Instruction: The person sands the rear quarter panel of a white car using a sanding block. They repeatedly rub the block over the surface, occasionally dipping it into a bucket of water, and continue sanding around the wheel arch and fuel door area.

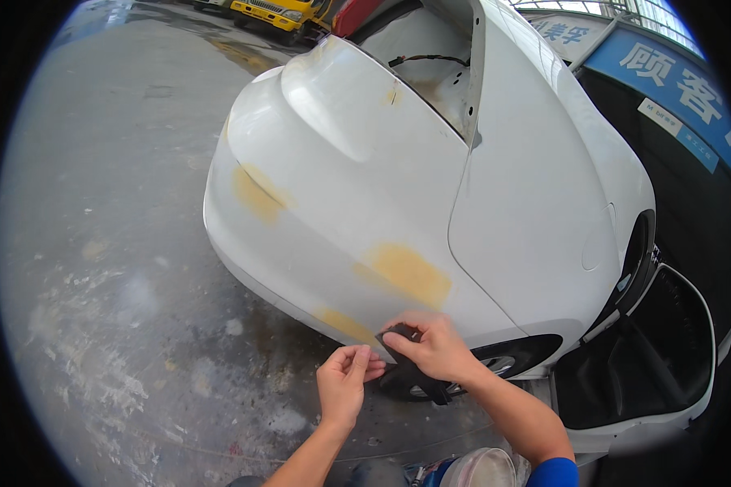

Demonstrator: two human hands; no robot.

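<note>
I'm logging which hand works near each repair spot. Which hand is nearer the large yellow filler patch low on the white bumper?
Right. The right hand, gripping a dark sanding pad, sits just below the yellow filler patch. The left hand is lower and further left, pinching the pad's edge.

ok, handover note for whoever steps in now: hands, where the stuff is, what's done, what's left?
Left hand: pinching the edge of a dark sanding sheet, low beside the bumper.
Right hand: gripping the same sheet, close to the white rear bumper; contact unclear.
Things: car rear with the tail lamp out; yellowish filler patches along the bumper; a plastic container at the lower edge.
Done: filler is on, the surround looks dulled.
Left: patches still bare, no paint over them; the sheet is not yet flat on the panel.
</note>
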